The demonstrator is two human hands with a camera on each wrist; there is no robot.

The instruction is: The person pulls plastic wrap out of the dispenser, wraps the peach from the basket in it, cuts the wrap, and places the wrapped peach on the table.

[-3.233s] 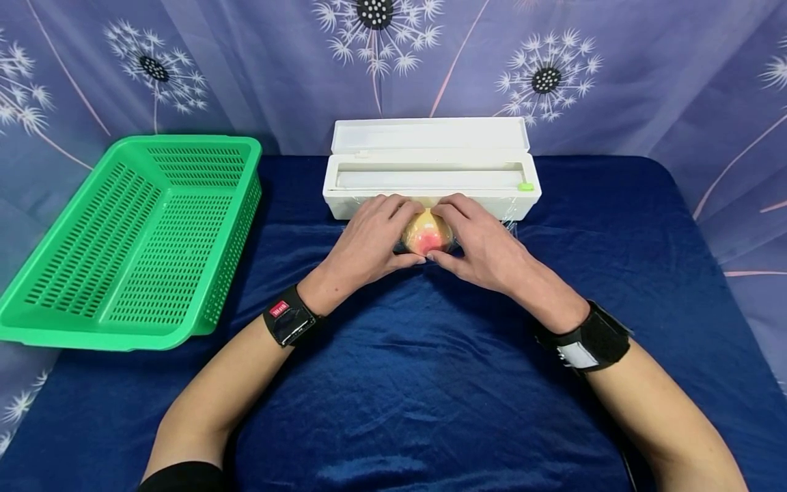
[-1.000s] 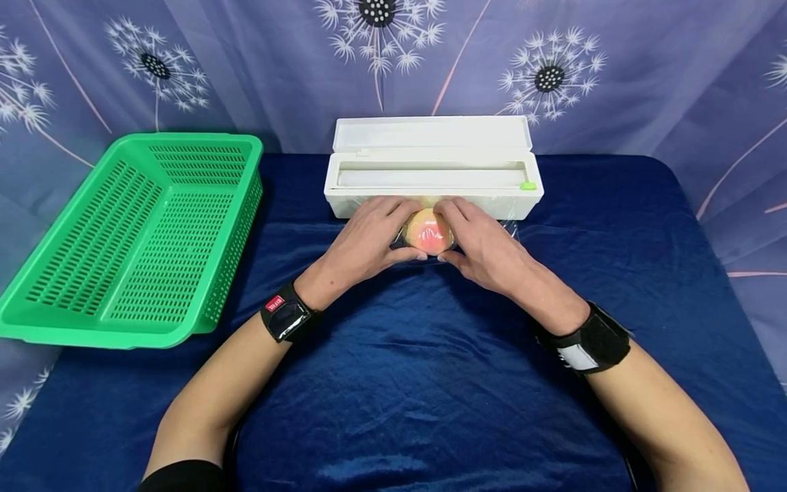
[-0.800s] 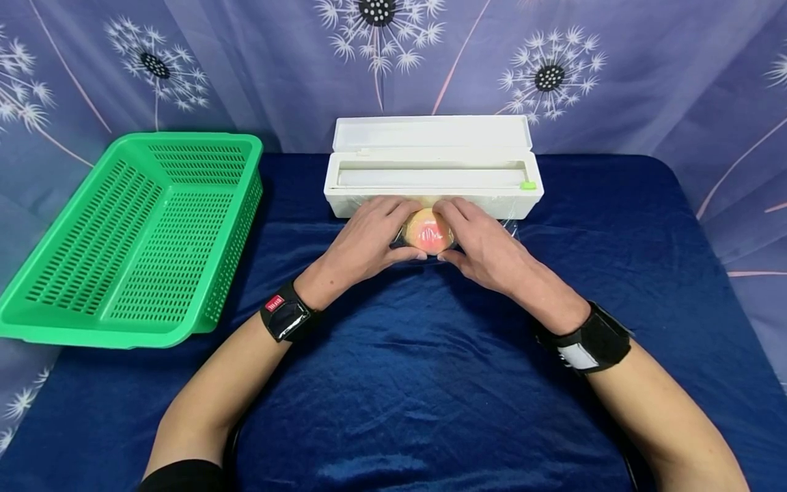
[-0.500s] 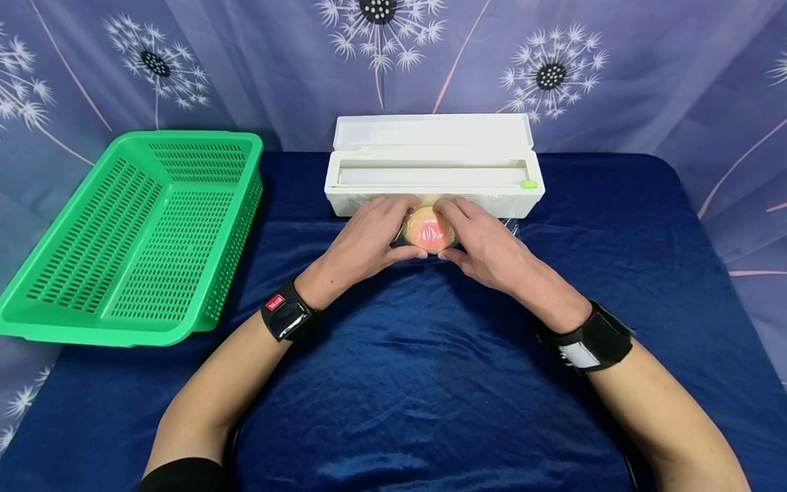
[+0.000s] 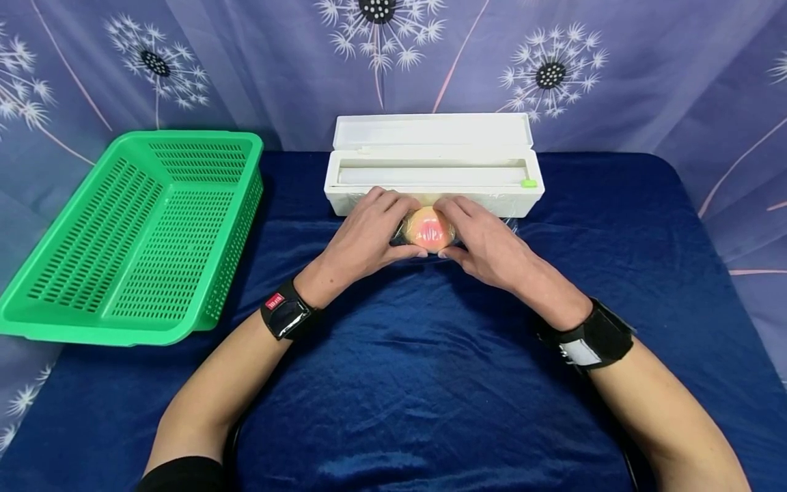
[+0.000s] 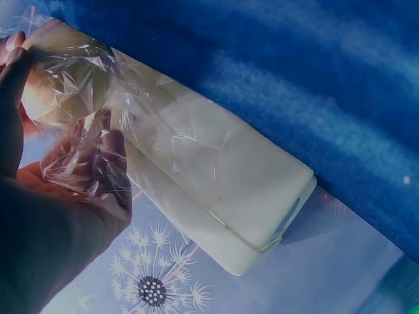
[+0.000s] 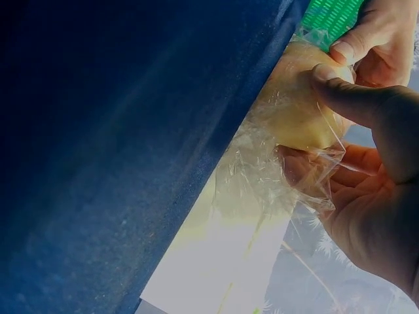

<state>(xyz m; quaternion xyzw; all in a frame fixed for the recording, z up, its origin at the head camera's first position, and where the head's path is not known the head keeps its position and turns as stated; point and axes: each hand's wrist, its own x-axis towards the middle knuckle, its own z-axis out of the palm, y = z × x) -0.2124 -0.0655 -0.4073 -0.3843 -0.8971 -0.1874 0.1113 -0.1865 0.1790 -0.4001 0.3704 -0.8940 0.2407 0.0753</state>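
A round pink-and-yellow fruit (image 5: 430, 231) sits in clear cling film (image 7: 252, 154) at the front of the white cling film box (image 5: 522, 202). My left hand (image 5: 370, 232) holds its left side, thumb at the near edge and fingers on the far side. From the right, my right hand (image 5: 488, 238) grips it in the same way, the thumbs close together. Crumpled film bunches around the fruit and over the fingers in both wrist views. A sheet of it clings to the box's front wall. The fruit's underside is hidden.
The box's lid (image 5: 433, 130) stands raised, with the roll (image 5: 430, 176) inside and a green slider (image 5: 529, 184) at the right. A green perforated basket (image 5: 212, 273) stands at the left. Dark blue cloth (image 5: 393, 383) covers the table; a dandelion-patterned curtain (image 5: 264, 61) hangs behind.
Since the oldest frame the fruit has turned a little, and its pink patch faces up more. The fingers of my left hand have just lifted and shifted slightly. My right hand stays almost still.
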